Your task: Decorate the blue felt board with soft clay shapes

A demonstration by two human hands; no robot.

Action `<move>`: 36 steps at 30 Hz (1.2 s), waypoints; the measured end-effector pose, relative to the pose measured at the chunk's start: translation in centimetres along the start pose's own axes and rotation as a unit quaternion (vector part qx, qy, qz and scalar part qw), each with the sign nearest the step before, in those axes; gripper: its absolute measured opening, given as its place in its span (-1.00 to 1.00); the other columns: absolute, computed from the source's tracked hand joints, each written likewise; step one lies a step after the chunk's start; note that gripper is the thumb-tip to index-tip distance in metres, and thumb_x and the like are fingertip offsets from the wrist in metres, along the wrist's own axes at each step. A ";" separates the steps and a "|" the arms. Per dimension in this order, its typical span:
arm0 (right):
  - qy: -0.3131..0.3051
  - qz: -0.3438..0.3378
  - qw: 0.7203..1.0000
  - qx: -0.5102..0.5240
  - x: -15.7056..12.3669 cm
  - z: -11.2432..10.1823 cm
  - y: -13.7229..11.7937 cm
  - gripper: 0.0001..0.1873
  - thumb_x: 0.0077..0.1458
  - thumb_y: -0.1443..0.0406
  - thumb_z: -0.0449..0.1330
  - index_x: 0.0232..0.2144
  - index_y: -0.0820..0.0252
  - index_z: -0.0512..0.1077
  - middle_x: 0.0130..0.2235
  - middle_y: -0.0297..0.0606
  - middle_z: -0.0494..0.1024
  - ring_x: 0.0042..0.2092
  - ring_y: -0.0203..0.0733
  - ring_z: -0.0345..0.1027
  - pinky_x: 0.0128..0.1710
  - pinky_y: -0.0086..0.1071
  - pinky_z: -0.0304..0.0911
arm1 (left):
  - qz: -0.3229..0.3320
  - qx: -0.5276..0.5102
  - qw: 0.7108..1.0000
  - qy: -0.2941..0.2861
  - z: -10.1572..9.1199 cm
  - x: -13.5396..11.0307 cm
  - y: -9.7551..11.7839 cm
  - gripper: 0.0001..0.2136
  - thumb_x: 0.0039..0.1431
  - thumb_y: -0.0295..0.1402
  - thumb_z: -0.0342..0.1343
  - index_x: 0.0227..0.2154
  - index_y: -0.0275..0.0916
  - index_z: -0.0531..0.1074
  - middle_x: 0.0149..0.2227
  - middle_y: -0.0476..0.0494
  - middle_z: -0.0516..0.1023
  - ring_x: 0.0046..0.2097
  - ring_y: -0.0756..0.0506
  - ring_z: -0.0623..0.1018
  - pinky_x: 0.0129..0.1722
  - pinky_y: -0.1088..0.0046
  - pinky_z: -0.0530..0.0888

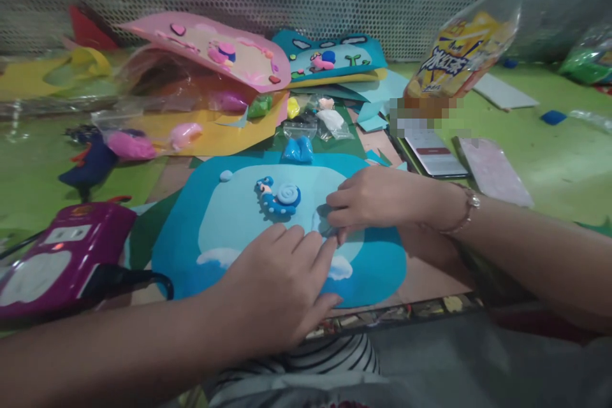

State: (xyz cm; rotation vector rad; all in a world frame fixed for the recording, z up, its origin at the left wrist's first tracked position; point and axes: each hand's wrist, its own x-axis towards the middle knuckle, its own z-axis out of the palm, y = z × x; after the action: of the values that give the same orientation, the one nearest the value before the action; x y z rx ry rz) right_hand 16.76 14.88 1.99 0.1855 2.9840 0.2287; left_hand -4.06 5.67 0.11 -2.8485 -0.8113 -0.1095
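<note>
Resting close together over the right part of the blue card (178, 248), the left hand (287, 280) and right hand (367, 199) are lying half-curled; whether they are gripping anything, cannot tell. The clay snail (287, 194) is sitting on the card, just beyond the left hand's knuckles and leftward of the right hand, its long axis running crosswise, head leftward. Left hand is lying nearer.

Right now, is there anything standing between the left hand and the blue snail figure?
Nothing visible: only bare light blue paper shows between the left hand and the blue snail figure. The right hand is to one side.
</note>
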 end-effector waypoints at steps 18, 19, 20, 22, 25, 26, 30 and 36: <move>0.058 0.074 0.995 0.037 -1.6 0.8 0.1 -0.51 0.24 -0.07 -0.16 -0.38 0.22 0.24 -0.41 -0.31 0.37 -0.51 -0.33 0.13 -0.57 -0.39 -0.21 | -0.091 -0.105 0.990 -0.032 0.4 0.4 -0.1 -0.48 0.27 -0.15 -0.14 0.15 -0.44 0.19 -0.18 -0.31 0.30 -0.16 -0.27 0.32 -0.21 0.09 0.28; 0.066 0.081 0.994 0.036 -1.4 1.0 -0.1 -0.50 0.23 -0.08 -0.16 -0.37 0.22 0.24 -0.40 -0.30 0.37 -0.51 -0.33 0.14 -0.57 -0.39 -0.22 | -0.095 -0.109 0.989 -0.035 0.5 0.5 -0.1 -0.49 0.26 -0.14 -0.14 0.13 -0.43 0.21 -0.17 -0.31 0.30 -0.16 -0.28 0.31 -0.20 0.08 0.27; 0.074 0.087 0.993 0.035 -1.2 1.2 -0.2 -0.49 0.22 -0.09 -0.16 -0.36 0.23 0.24 -0.40 -0.30 0.38 -0.50 -0.32 0.15 -0.58 -0.39 -0.23 | -0.100 -0.114 0.988 -0.040 0.5 0.6 0.0 -0.50 0.26 -0.14 -0.13 0.11 -0.41 0.24 -0.17 -0.31 0.29 -0.15 -0.28 0.30 -0.20 0.07 0.26; 0.081 0.097 0.991 0.032 -0.8 1.5 -0.4 -0.47 0.22 -0.10 -0.19 -0.36 0.23 0.24 -0.41 -0.29 0.38 -0.51 -0.32 0.16 -0.58 -0.38 -0.25 | -0.108 -0.128 0.984 -0.053 0.4 0.8 0.0 -0.54 0.24 -0.14 -0.10 0.05 -0.38 0.29 -0.16 -0.30 0.29 -0.14 -0.28 0.29 -0.19 0.06 0.25; 0.084 0.113 0.990 0.023 -0.5 1.7 -0.6 -0.45 0.23 -0.09 -0.23 -0.37 0.23 0.24 -0.44 -0.30 0.38 -0.53 -0.32 0.14 -0.58 -0.38 -0.28 | -0.113 -0.155 0.979 -0.074 0.2 1.1 -0.1 -0.59 0.22 -0.15 -0.06 0.02 -0.32 0.31 -0.17 -0.27 0.28 -0.14 -0.27 0.28 -0.21 0.09 0.25; 0.084 0.117 0.989 0.021 -0.4 1.7 -0.7 -0.45 0.24 -0.09 -0.25 -0.38 0.23 0.23 -0.45 -0.30 0.37 -0.53 -0.32 0.13 -0.58 -0.38 -0.28 | -0.112 -0.164 0.977 -0.079 0.1 1.1 -0.1 -0.60 0.22 -0.16 -0.05 0.02 -0.31 0.31 -0.17 -0.26 0.28 -0.14 -0.26 0.28 -0.22 0.10 0.25; 0.076 0.129 0.988 0.022 -0.2 1.5 -0.8 -0.44 0.25 -0.08 -0.27 -0.39 0.24 0.23 -0.47 -0.30 0.36 -0.55 -0.33 0.12 -0.58 -0.38 -0.30 | -0.110 -0.191 0.972 -0.083 0.1 1.3 -0.4 -0.62 0.21 -0.17 -0.03 0.01 -0.27 0.30 -0.18 -0.23 0.28 -0.14 -0.25 0.28 -0.23 0.14 0.25; 0.061 0.093 0.991 0.078 -0.8 1.4 -0.1 -0.50 0.23 -0.08 -0.17 -0.37 0.22 0.21 -0.43 -0.30 0.38 -0.50 -0.32 0.17 -0.57 -0.40 -0.23 | -0.117 -0.184 0.973 -0.075 0.3 1.2 -0.3 -0.57 0.22 -0.15 -0.06 0.04 -0.33 0.27 -0.15 -0.26 0.29 -0.13 -0.26 0.28 -0.20 0.11 0.26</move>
State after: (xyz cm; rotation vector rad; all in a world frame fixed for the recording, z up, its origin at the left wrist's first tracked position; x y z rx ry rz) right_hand 17.76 14.86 0.75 0.4851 3.1061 0.0265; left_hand -3.16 6.59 -0.02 -3.1167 -1.2807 -0.0833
